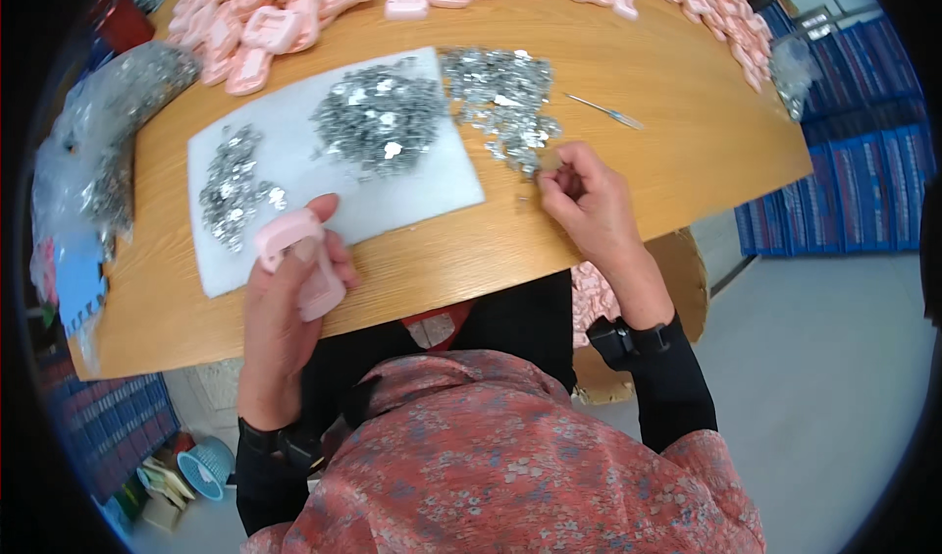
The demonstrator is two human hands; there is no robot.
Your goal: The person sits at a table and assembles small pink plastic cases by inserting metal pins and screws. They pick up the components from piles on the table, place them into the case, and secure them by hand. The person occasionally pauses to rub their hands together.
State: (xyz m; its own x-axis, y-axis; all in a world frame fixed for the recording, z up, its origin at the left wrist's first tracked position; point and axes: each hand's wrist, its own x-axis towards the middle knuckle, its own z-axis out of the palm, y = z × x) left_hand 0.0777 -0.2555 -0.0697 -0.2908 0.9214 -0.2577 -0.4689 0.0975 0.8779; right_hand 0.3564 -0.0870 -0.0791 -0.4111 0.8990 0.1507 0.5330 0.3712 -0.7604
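My left hand [280,304] is closed round a pink plastic casing [322,294], held above the table's near edge with the thumb across it. My right hand [601,206] is pinched over the wood, its fingertips at the near end of a loose spread of small silver metal pieces [505,93]. What sits between those fingertips is too small to make out. A white foam sheet [432,193] lies between and beyond my hands. It bears a large heap of silver pieces [378,122] and a smaller heap [234,186] at its left.
Many pink casings [270,29] are piled along the far side of the table [687,152]. A thin pointed tool [603,110] lies beyond my right hand. Plastic bags of silver pieces [123,93] stand at the left edge. Blue stacks [834,191] line the right.
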